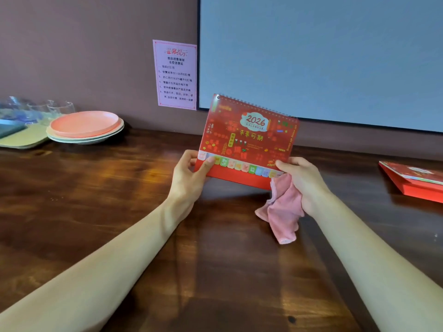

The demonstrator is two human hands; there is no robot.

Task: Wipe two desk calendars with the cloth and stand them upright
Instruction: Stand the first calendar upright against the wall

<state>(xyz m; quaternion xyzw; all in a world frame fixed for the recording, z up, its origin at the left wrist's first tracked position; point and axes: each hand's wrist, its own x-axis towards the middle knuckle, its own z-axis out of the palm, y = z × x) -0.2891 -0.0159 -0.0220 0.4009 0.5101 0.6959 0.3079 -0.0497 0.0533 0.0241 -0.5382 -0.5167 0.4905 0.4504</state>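
A red spiral-bound 2026 desk calendar [249, 137] is held upright above the wooden desk [96, 200], its cover facing me. My left hand [189, 178] pinches its lower left corner. My right hand [304, 180] grips its lower right corner with thumb on the front, and the same hand holds a crumpled pink cloth [282, 209] that hangs down below the calendar. A second red calendar [414, 180] lies flat on the desk at the far right, partly cut off by the frame edge.
A stack of plates [86, 127], pink on top, sits at the back left beside a tray [21, 137] and several clear glasses [48, 109]. A pink notice [176, 74] is stuck on the wall. A large screen [323, 56] stands behind the calendar.
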